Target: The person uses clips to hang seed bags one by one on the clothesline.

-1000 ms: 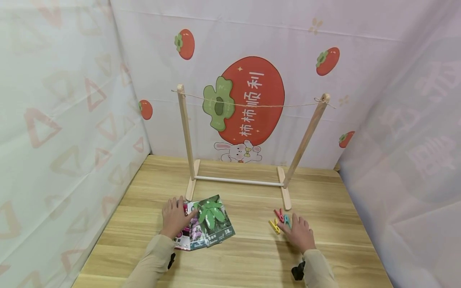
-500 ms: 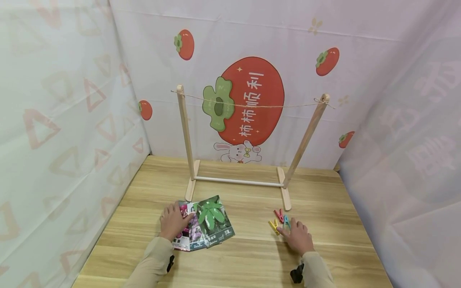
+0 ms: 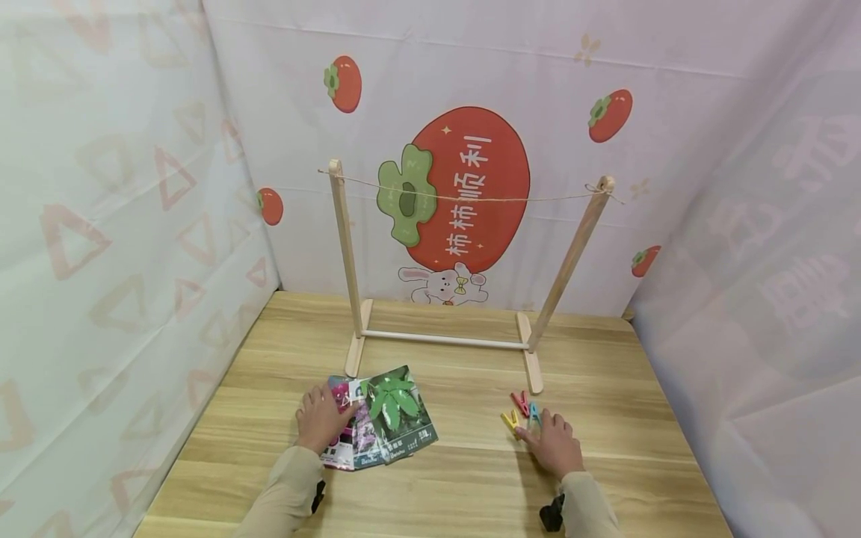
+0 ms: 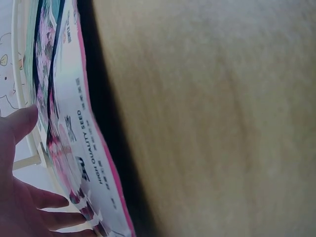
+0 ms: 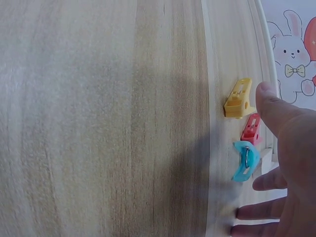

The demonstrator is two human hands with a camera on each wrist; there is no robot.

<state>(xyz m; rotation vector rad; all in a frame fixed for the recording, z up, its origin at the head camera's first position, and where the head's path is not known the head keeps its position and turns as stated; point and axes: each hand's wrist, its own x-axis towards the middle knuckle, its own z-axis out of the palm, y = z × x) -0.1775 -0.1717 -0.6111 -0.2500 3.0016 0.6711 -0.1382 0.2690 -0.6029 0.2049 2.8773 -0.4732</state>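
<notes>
Left grip (image 3: 319, 420) and right grip (image 3: 554, 447) eased back, wide; three packets (image 3: 368, 432), three clips (image 5: 251, 130) show.

Tabletop (image 3: 457, 497) fills the lower centre of the head view; backdrop (image 3: 551, 243) stands behind it. Left post (image 3: 346, 254) and right post (image 3: 568, 273) at mid-frame, rod (image 3: 444, 339) low between them, cord (image 3: 471, 199) strung between their tops. Three seed packets (image 3: 401, 415) overlap at lower left of centre, before the left post; left hand (image 3: 319, 420) at their left end. Three clips (image 5: 250, 130) lie clustered at lower right, right hand (image 3: 554, 446) just right.
</notes>
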